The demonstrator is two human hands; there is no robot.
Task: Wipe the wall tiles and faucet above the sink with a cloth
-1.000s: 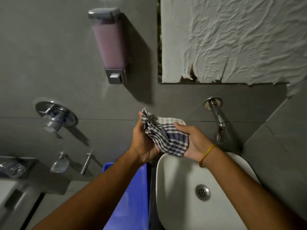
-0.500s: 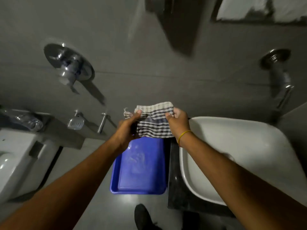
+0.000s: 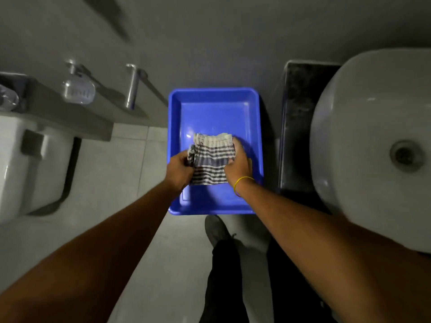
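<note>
You hold the soft, light, blue-and-white checked cloth (image 3: 211, 160) over the middle of the blue plastic tray (image 3: 215, 106), left hand (image 3: 179, 167) pinching its left edge and right hand (image 3: 239, 164) gripping its right edge, so it stays flat and won't flop.

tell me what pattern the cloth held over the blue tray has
The cloth is checked, dark blue-grey stripes on white; the head view, the only one, shows it.

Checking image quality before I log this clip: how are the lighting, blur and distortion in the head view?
Head view: dim overall, the blue tray the brightest colour; the checked cloth and both hands fairly sharp; motion smear on the metal wall fittings; wide-angle bowing stretches the sink at the right edge.
</note>
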